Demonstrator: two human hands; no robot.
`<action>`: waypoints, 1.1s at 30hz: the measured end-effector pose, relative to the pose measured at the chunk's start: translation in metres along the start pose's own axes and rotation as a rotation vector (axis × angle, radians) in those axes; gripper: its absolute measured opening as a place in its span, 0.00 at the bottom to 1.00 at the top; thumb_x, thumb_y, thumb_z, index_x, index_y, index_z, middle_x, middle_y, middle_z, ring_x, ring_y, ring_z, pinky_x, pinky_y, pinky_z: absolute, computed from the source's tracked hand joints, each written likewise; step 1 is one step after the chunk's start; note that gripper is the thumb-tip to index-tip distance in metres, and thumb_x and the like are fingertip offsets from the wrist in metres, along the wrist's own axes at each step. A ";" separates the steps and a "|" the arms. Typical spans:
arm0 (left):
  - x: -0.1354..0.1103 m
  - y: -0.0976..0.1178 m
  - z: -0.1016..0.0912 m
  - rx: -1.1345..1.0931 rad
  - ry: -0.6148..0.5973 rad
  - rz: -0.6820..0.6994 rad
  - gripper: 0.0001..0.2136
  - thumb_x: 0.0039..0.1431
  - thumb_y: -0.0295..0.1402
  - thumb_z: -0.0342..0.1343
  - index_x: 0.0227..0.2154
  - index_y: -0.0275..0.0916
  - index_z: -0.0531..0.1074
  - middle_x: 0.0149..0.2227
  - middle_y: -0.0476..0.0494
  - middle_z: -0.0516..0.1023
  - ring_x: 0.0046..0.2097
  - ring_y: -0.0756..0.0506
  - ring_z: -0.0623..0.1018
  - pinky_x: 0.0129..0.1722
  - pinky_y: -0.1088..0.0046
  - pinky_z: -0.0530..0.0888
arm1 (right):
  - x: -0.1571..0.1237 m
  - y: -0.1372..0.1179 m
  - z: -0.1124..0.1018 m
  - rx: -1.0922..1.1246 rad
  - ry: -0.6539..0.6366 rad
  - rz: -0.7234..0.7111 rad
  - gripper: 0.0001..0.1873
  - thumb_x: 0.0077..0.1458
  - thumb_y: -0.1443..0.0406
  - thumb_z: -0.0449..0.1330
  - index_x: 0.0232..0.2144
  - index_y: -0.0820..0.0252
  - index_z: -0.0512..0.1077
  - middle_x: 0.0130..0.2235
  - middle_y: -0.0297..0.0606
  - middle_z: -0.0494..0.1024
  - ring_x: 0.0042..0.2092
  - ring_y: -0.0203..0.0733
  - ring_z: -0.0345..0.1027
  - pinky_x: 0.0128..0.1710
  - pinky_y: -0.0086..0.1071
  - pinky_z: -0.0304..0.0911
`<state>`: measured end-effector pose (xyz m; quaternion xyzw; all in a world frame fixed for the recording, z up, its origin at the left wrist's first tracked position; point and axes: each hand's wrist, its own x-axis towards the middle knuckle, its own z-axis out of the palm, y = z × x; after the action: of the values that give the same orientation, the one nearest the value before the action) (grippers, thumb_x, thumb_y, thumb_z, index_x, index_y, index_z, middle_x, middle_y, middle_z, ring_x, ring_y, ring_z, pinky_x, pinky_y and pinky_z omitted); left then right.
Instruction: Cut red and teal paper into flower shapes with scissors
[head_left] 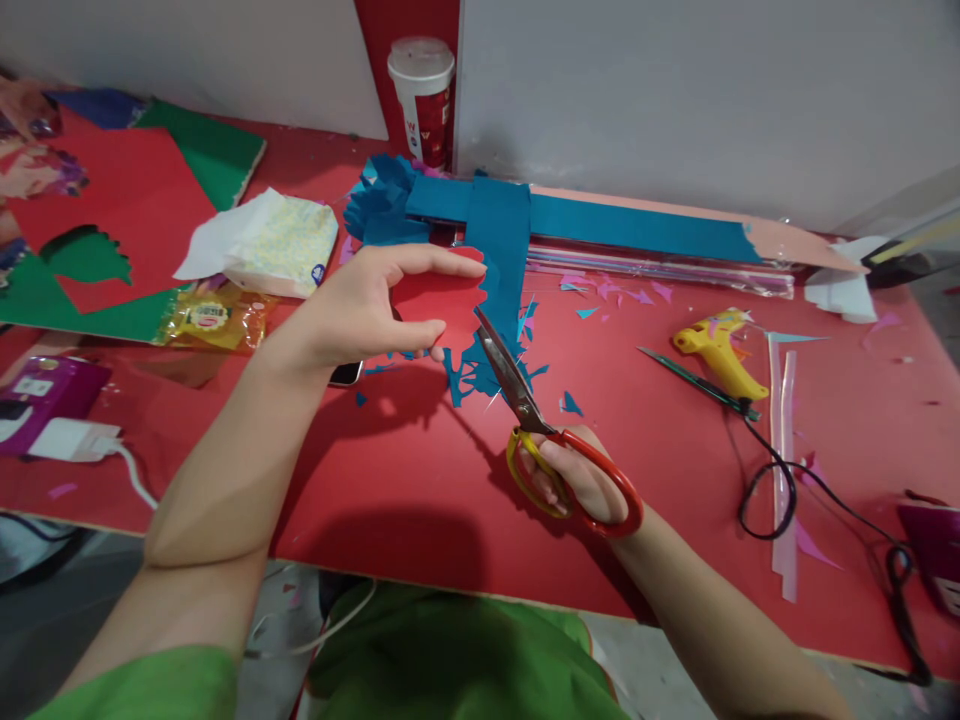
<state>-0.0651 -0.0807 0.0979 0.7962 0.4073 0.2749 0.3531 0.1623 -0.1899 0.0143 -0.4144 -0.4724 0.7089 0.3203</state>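
Observation:
My left hand (375, 308) grips a piece of red paper (439, 308) with a scalloped edge, thumb and fingers around its rim. In my right hand (577, 475) is a pair of scissors (517, 385) with one red and one yellow handle loop. The blades point up and left, their tips close to the right edge of the red paper; I cannot tell if they touch it. Behind and below the paper lie blue paper strips (499, 235) and cut blue scraps (487, 376).
A lidded paper cup (424, 100) stands at the back. To the left are a tissue pack (281, 243), red sheet (139, 190) and green board (199, 150). On the right lie a yellow glue gun (724, 355), its black cord (787, 500) and another blade-like tool (694, 378).

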 end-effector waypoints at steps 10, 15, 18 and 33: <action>0.001 0.001 0.001 -0.015 0.008 0.000 0.22 0.44 0.26 0.55 0.46 0.40 0.71 0.51 0.49 0.72 0.53 0.40 0.69 0.54 0.64 0.69 | 0.001 0.001 0.001 0.043 -0.016 -0.004 0.22 0.55 0.53 0.51 0.16 0.60 0.60 0.12 0.27 0.57 0.12 0.28 0.50 0.10 0.24 0.43; 0.001 -0.001 0.001 -0.028 0.006 0.022 0.22 0.44 0.25 0.56 0.46 0.38 0.71 0.51 0.48 0.72 0.53 0.41 0.70 0.54 0.66 0.69 | 0.000 0.001 0.001 0.056 -0.026 -0.018 0.22 0.55 0.53 0.51 0.16 0.60 0.60 0.13 0.27 0.57 0.13 0.29 0.50 0.11 0.25 0.44; 0.000 -0.001 0.001 -0.028 0.006 0.014 0.22 0.44 0.26 0.56 0.46 0.38 0.71 0.50 0.48 0.73 0.53 0.41 0.70 0.54 0.67 0.69 | 0.000 0.001 0.000 0.050 -0.021 -0.004 0.22 0.55 0.54 0.51 0.16 0.60 0.60 0.12 0.27 0.57 0.13 0.28 0.50 0.11 0.24 0.43; -0.001 -0.005 -0.004 -0.063 -0.010 0.025 0.22 0.43 0.23 0.55 0.45 0.41 0.72 0.49 0.50 0.74 0.53 0.42 0.70 0.50 0.70 0.72 | 0.000 0.000 -0.002 -0.005 -0.040 -0.016 0.23 0.55 0.53 0.52 0.15 0.59 0.59 0.13 0.28 0.57 0.14 0.29 0.50 0.12 0.26 0.43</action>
<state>-0.0709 -0.0776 0.0959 0.7911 0.3868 0.2878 0.3764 0.1638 -0.1895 0.0138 -0.3973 -0.4838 0.7132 0.3154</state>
